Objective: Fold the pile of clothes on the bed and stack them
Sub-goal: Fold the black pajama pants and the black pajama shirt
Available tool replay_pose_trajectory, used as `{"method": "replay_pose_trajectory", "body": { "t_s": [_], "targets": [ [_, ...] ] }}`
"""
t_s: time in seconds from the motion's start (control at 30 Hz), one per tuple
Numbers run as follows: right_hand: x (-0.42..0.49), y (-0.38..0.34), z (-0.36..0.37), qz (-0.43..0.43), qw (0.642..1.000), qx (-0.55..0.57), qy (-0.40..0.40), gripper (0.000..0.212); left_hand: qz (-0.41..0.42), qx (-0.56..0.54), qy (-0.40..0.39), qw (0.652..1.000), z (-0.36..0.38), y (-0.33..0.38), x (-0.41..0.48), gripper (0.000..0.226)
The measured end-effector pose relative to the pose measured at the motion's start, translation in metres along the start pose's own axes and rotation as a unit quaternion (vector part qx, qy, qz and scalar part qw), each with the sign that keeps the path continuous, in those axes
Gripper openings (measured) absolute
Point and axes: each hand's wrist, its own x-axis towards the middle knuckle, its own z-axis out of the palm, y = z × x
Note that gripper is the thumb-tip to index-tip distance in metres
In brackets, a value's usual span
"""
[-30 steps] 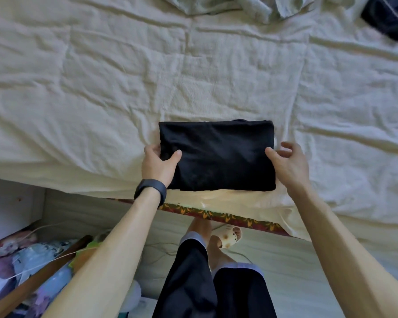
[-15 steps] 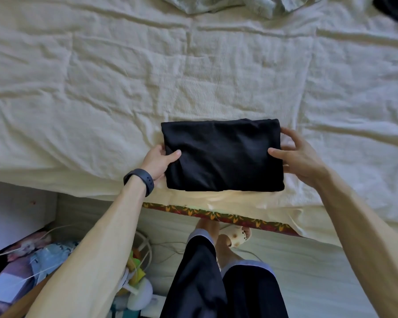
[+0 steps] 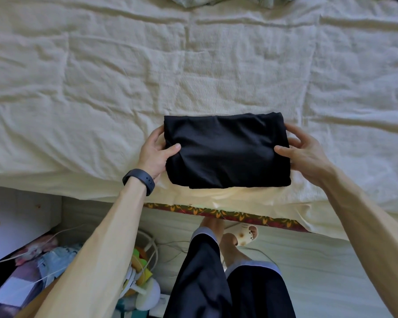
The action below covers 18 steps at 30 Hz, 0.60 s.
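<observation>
— Where to find the folded black fabric rectangle [image 3: 225,152]?

— Near the front edge of the bed covered in a crinkled cream sheet [image 3: 101,88], about midway across, laid with the long side left to right. Held between two hands.

— Flat on the sheet or raised off it?

— Cannot tell. No clear gap underneath, and the near edge close to the bed's rim.

— And the left hand [image 3: 155,154]?

— Clamped on the left short end. Thumb laid over the top face, fingers curled round the edge and tucked beneath. Just behind, on the wrist, a dark wristband [image 3: 139,180].

— The right hand [image 3: 305,154]?

— Gripping the right short end in much the same way. Thumb pressing on top, fingers wrapped round the side, one fingertip up by the far corner.

— Anything else on the bed?

— At the far edge, crumpled pale green cloth [image 3: 205,1], well apart from the black piece and cut off by the frame.

— Below the bed?

— Under the sheet's hem, a strip of red fabric with a yellow leaf pattern [image 3: 216,211]. Further down, dark knee-length shorts with pale cuffs [image 3: 216,283] and a cream slipper [image 3: 246,235] on one foot. At left, on the floor, a jumble of papers, white cords and bright plastic bits [image 3: 136,271].
</observation>
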Motion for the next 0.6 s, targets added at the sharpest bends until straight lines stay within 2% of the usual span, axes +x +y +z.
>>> {"method": "replay_pose_trajectory", "body": {
  "t_s": [0.27, 0.6],
  "targets": [
    [-0.025, -0.01, -0.006, -0.039, 0.998, 0.006, 0.042, 0.063, 0.003, 0.029, -0.019, 0.999, 0.008, 0.023, -0.008, 0.054],
    [-0.113, -0.022, -0.07, -0.093, 0.987, 0.052, 0.12, 0.063, 0.06, 0.071, -0.078, 0.993, 0.085, 0.066, -0.055, 0.053]
  ]
}}
